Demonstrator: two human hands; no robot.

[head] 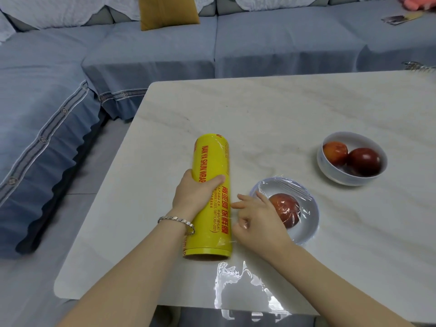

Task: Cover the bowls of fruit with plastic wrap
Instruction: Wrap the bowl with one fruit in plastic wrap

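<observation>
The roll of plastic wrap is bright yellow with red print. Along its length runs "NAN YA SHUN WRAP" in capitals, and beside it a line of large red Chinese characters. The rows of small print next to them are too fine to read with certainty.

The roll lies on its side on the pale marbled table, toward the left edge, with its open end facing the near edge. The left hand grips it from above at about mid-length, fingers curled round the far side and thumb across the top. A silver bracelet sits on that wrist.

The right hand lies just right of the roll, between it and the near bowl. Two or three fingers reach toward the roll and the others are curled. A glint of film shows at the hand, but I cannot tell whether it is pinched.

Clear film is stretched over the near bowl, which holds one red fruit. The far bowl, nearer the right edge, stands uncovered with two red fruits. A loose wrinkled sheet of film lies at the near edge and hangs over it. Beyond the table is a blue-grey sofa with a mustard cushion.
</observation>
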